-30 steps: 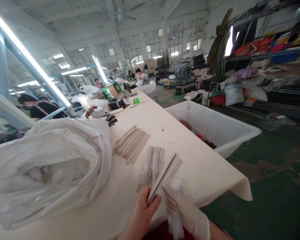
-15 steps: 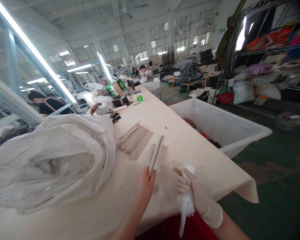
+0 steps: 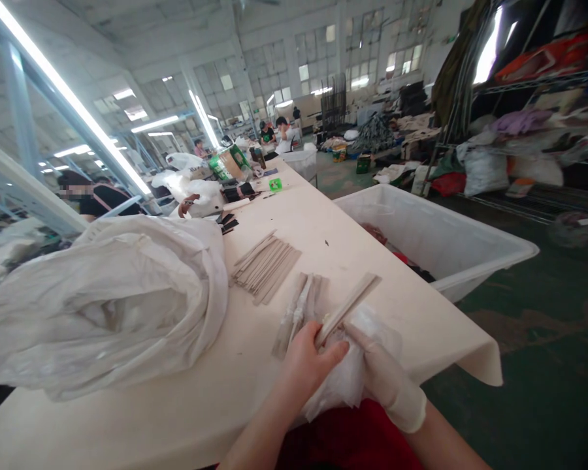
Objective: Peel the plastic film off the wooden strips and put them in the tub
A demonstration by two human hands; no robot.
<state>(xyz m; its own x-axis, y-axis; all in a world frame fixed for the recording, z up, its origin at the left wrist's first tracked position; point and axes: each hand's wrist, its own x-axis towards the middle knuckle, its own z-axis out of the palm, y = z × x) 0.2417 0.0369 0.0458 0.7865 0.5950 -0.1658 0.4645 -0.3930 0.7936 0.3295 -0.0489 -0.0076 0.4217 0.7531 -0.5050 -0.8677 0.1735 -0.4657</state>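
Observation:
My left hand (image 3: 310, 356) is bare and closed round a small bundle of flat grey-beige strips (image 3: 351, 305), which points up and to the right. Beside it, my right hand (image 3: 389, 375), in a pale glove, grips thin clear plastic bags (image 3: 345, 382). The bags spread out under both hands at the table's near edge, and the right fingertips are partly hidden by the plastic. Just beyond my left hand lie strips in clear plastic (image 3: 294, 313). A fanned pile of loose strips (image 3: 267, 267) rests farther up the table.
A large white sack (image 3: 127, 307) covers the left of the cream table (image 3: 215, 405). Past the right edge stands a white plastic bin (image 3: 451, 241) with cloth inside. Black pieces (image 3: 228, 222) and a green box (image 3: 275, 185) lie farther along. Several people sit in the background.
My left hand has swung right with the strips, now tilted towards my right hand. The plastic bags, bunched in my right hand before, are now spread out below both hands.

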